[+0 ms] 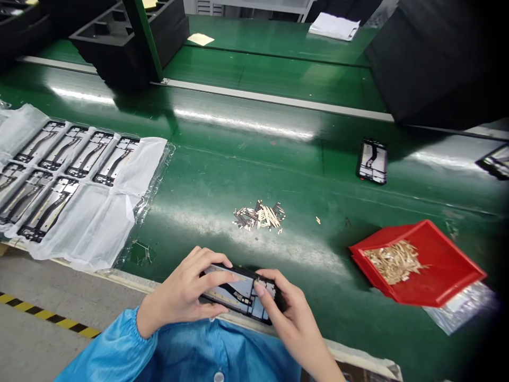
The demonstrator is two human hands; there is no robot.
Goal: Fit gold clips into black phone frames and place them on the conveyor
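Both my hands hold one black phone frame (242, 293) over the near edge of the green belt. My left hand (186, 292) grips its left end, with fingers curled over the top edge. My right hand (288, 313) grips the right end, its thumb pressing on the frame's inner face. A small heap of thin gold and silver metal strips (260, 216) lies on the belt just beyond my hands. To the right stands a red bin (449, 265) holding many more gold strips (393, 260).
A clear tray (131, 175) at the left holds several phone frames (59, 170) on white sheets. Another phone frame (373, 162) lies on the belt at the far right, one more (495, 161) at the edge. Black foam trays (119, 37) and a dark box (433, 58) stand behind.
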